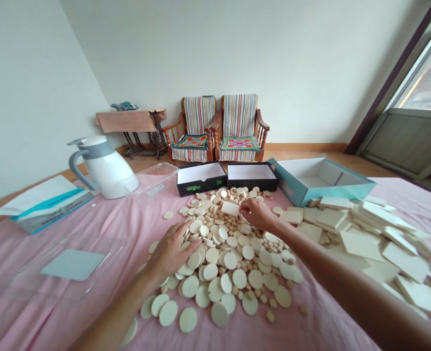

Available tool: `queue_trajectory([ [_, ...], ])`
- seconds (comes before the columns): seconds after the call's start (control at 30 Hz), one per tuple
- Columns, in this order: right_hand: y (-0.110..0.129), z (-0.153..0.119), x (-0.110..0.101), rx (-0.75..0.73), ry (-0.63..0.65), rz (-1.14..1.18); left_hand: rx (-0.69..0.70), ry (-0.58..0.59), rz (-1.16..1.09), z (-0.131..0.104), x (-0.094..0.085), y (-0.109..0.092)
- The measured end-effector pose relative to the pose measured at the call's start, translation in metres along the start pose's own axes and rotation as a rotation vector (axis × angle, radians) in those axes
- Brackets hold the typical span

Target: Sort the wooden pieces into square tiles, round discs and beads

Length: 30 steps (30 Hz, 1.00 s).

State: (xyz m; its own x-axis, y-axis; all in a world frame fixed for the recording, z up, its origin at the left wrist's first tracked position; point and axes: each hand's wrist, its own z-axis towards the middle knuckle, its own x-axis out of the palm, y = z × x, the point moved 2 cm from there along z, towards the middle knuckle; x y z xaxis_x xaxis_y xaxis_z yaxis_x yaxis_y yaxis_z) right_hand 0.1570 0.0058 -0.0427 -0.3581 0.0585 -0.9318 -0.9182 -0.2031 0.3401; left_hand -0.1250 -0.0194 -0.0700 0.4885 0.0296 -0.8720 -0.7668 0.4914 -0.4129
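A wide pile of pale round discs (211,256) mixed with small wooden pieces (270,243) covers the middle of the pink cloth. At the pile's left side my left hand (171,247) lies with its fingers spread over the discs, holding nothing. My right hand (255,212) is closed at the back of the pile, pinching the right end of a pale rectangular tile (230,209). Many square and rectangular tiles (362,245) are heaped on the right.
Two black boxes (202,186) (252,184) and a teal box (325,189) stand behind the piles. At left are a white jug (107,170), a paper packet (50,204), and clear plastic trays (153,184) (72,264). Two chairs (201,117) (239,117) stand beyond.
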Motion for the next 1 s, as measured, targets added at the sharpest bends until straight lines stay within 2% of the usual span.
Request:
queue_trajectory([
  [0.13, 0.006, 0.000, 0.001, -0.035, -0.070, 0.003, 0.002, 0.008, 0.003, 0.001, -0.001, 0.000],
  [0.3, 0.016, 0.008, 0.014, 0.007, -0.026, -0.069, 0.027, -0.007, -0.004, 0.001, -0.002, 0.001],
  [0.4, 0.020, 0.006, 0.017, 0.023, -0.041, -0.096, 0.042, 0.001, -0.007, 0.000, -0.003, 0.003],
  [0.5, 0.021, -0.002, 0.012, 0.032, -0.072, -0.132, 0.053, 0.002, -0.008, 0.000, -0.002, 0.005],
  [0.6, 0.014, -0.014, -0.004, 0.080, -0.165, -0.162, 0.055, 0.001, -0.001, 0.001, -0.002, 0.006],
  [0.7, -0.005, -0.035, -0.032, 0.156, -0.345, -0.158, 0.055, -0.009, 0.005, 0.001, -0.002, 0.005],
  [0.77, -0.025, -0.056, -0.055, 0.223, -0.445, -0.161, 0.054, -0.008, 0.005, 0.001, -0.002, 0.005],
  [0.9, -0.084, -0.107, -0.099, 0.380, -0.553, -0.297, 0.045, -0.001, 0.005, 0.002, -0.001, 0.007],
  [1.0, -0.135, -0.143, -0.122, 0.534, -0.597, -0.399, 0.041, -0.006, 0.003, 0.002, 0.000, 0.009],
])
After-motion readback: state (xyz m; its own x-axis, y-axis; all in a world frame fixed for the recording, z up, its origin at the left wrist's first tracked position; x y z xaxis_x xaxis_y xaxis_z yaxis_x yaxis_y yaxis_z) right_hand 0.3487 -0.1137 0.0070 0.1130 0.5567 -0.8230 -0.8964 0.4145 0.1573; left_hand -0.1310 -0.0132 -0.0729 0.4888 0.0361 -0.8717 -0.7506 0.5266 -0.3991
